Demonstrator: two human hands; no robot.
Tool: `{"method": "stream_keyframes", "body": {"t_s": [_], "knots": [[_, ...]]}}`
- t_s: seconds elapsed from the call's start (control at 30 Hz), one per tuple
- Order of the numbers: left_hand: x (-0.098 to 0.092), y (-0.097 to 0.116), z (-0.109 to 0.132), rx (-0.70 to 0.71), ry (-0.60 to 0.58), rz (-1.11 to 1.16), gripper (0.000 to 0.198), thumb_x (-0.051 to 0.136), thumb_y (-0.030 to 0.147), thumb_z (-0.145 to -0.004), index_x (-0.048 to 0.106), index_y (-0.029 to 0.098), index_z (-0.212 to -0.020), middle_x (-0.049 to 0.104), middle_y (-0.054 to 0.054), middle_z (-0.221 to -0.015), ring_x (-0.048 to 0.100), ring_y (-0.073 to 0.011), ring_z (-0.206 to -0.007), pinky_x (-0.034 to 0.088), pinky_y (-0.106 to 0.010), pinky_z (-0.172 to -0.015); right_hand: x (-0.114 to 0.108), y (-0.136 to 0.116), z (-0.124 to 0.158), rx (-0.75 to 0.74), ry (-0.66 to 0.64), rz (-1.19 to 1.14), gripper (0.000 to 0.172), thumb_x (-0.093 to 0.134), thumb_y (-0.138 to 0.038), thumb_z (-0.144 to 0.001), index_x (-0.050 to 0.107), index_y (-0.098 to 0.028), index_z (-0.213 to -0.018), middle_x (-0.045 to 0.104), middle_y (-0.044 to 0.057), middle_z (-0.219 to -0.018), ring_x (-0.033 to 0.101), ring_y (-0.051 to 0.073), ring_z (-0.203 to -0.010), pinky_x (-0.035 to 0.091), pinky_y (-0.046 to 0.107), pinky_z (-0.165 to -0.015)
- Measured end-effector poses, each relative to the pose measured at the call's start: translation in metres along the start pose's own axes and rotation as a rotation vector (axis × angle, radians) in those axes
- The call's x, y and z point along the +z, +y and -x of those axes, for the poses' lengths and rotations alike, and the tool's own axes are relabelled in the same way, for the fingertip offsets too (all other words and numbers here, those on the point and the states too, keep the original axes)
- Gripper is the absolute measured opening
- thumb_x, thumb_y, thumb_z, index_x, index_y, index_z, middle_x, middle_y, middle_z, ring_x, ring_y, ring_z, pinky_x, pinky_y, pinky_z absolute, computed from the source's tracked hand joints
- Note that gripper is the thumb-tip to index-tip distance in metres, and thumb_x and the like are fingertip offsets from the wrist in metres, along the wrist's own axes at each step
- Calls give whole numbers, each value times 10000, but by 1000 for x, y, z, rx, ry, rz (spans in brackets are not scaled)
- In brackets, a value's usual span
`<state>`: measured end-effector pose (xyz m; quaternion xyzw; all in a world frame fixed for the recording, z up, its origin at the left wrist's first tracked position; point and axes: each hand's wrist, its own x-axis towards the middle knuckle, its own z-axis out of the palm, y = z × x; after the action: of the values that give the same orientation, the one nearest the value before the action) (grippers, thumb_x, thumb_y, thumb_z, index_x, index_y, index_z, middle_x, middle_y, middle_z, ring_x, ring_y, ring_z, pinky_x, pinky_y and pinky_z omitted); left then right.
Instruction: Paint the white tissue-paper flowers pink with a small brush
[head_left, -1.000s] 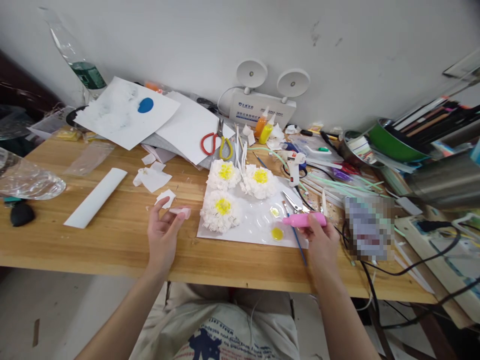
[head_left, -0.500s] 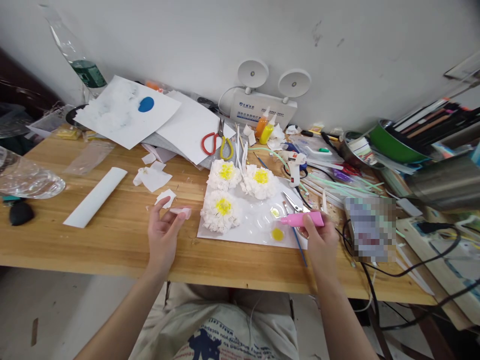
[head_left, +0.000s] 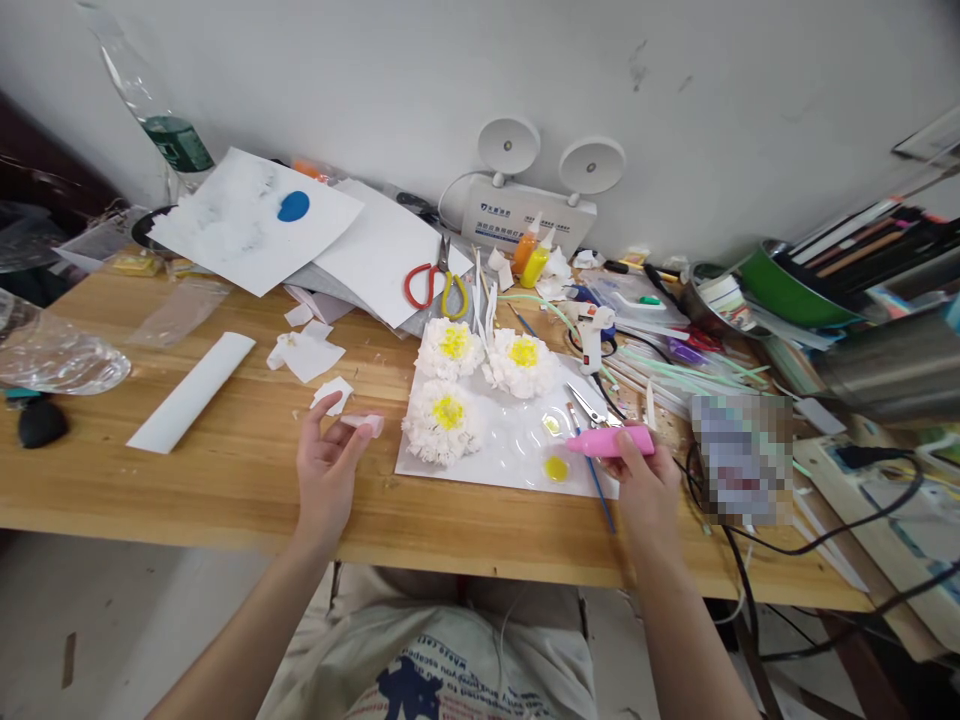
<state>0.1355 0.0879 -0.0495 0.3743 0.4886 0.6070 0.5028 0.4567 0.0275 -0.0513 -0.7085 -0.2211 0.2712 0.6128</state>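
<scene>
Between thumb and fingers, my left hand point(head_left: 327, 462) pinches a small pale pink cone-shaped cap point(head_left: 364, 424) over the wood. My right hand point(head_left: 649, 485) is closed round a pink paint bottle point(head_left: 611, 441), held nearly level with its nozzle pointing left. That nozzle hovers above a white sheet point(head_left: 510, 465), close to a yellow paint blob point(head_left: 556, 469) and a smaller one point(head_left: 552, 425). On the sheet's left part lie white paper flowers point(head_left: 441, 424) with yellow centres. A blue paintbrush point(head_left: 600, 495) and silver scissors point(head_left: 587, 402) lie partly behind the bottle and hand.
Behind the flowers are red-and-yellow-handled scissors point(head_left: 433, 285), a yellow paint bottle point(head_left: 535, 266) and an orange one point(head_left: 525, 245). A glue gun point(head_left: 592, 335) stands behind the sheet. Paper scraps point(head_left: 307, 355) and a folded white strip point(head_left: 191, 393) lie left; black cables point(head_left: 795, 545) run right.
My right hand has shifted slightly to the right with the pink paint bottle. My left hand keeps its pinch on the cap, almost still.
</scene>
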Motion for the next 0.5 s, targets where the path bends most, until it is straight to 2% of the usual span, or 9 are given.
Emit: {"method": "stream_keyframes", "body": {"t_s": [0.2, 0.33, 0.5], "knots": [[0, 1, 1, 0, -8, 18, 561, 724, 302, -708, 464, 231, -1199, 647, -27, -837, 621, -149, -854, 447, -307, -884, 0, 0, 0, -12, 13, -19, 237, 685, -445, -683, 627, -257, -815, 606, 14, -804, 575, 155, -646, 503, 314, -580], [0, 0, 0, -1, 0, 4, 571, 725, 312, -700, 463, 230, -1201, 641, -24, -821, 619, -160, -848, 443, -346, -899, 3, -6, 3, -55, 12, 45, 302, 683, -465, -671, 620, -258, -882, 615, 6, -835, 595, 161, -693, 520, 311, -597], [1, 0, 0, -11, 4, 20, 577, 732, 304, -697, 466, 232, -1204, 646, -14, -811, 620, -143, -839, 445, -299, -877, 4, -10, 6, -47, 10, 58, 283, 675, -466, -683, 615, -244, -848, 612, 0, -820, 587, 152, -675, 513, 303, -597]]}}
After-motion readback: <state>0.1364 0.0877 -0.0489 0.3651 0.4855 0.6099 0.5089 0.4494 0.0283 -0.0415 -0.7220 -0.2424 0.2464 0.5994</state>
